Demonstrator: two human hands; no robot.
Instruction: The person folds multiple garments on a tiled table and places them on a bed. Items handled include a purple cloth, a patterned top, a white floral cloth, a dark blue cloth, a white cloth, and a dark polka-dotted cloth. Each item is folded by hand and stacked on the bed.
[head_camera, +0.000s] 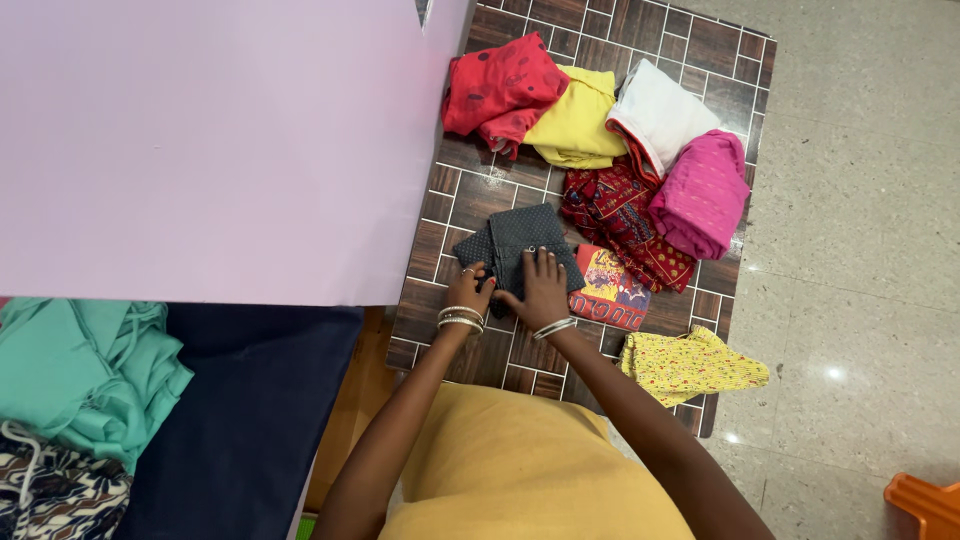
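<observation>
A dark grey dotted cloth (525, 238), folded small, lies on the brown tiled table (470, 195). My left hand (470, 288) presses its near left corner, fingers bent. Flat on the cloth's near edge rests my right hand (543, 285), fingers spread. Both wrists wear silver bangles. Just right of my right hand lies a folded red and yellow printed cloth (612, 288).
Folded garments crowd the table's far side: red (500, 85), yellow (580, 120), white (660, 115), pink (703, 192), dark red patterned (618, 215). A yellow printed cloth (690, 362) lies near right. Teal fabric (85, 370) and dark blue fabric (250, 410) sit to the left. Pale floor lies right.
</observation>
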